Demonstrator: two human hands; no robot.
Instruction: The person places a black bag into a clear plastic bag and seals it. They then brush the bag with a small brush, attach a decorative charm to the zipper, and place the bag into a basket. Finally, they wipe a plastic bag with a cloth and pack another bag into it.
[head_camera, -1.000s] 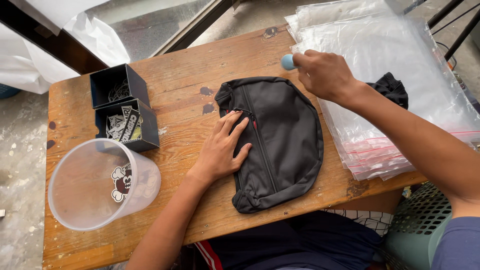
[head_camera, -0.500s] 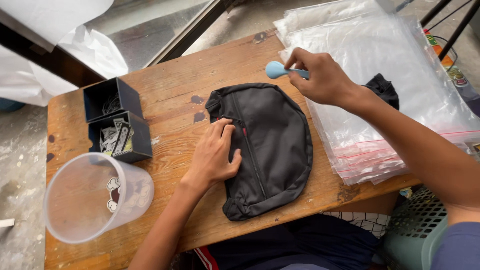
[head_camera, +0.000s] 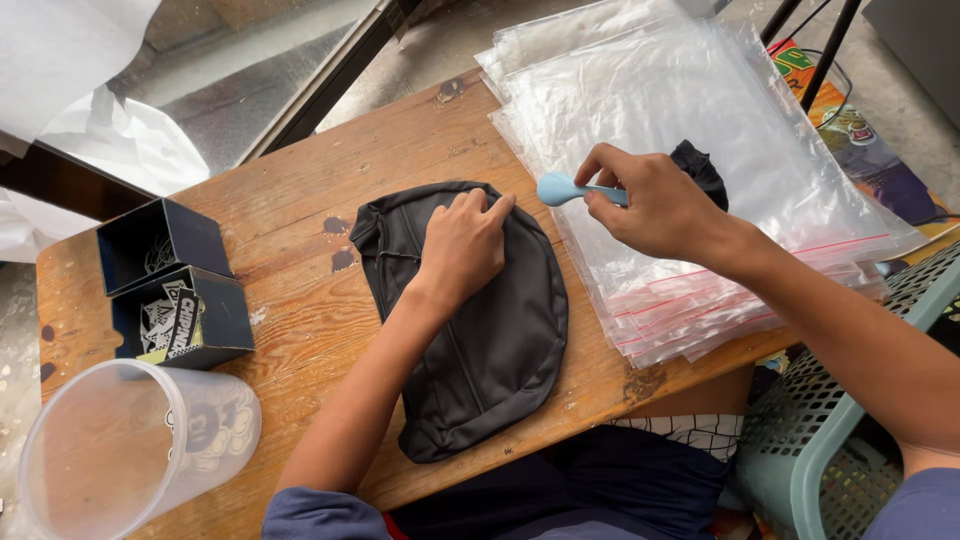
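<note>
Black pouch (head_camera: 470, 320) lies flat in the middle of the wooden surface (head_camera: 300, 300), long axis running from upper left down toward the bottom centre of the frame. Only one view, from the head camera, so that's all I've got.

Left hand (head_camera: 462, 245) is pressed on the upper end of the pouch, fingers curled down onto the fabric near the top edge, not really closed around anything. Right hand (head_camera: 655, 205) sits just right of the pouch, over the stack of clear zip bags (head_camera: 700, 110), pinching a small light-blue tool (head_camera: 565, 188) whose rounded tip points left at the pouch and stops just short of it. So the left hand is the one on it; the right is close beside.

Another dark item (head_camera: 705, 165) peeks out behind the right hand. Far left: two small black boxes (head_camera: 165, 280) with stickers, and a clear plastic tub (head_camera: 130, 450) in the lower left corner. Nothing sits between tool and pouch.
</note>
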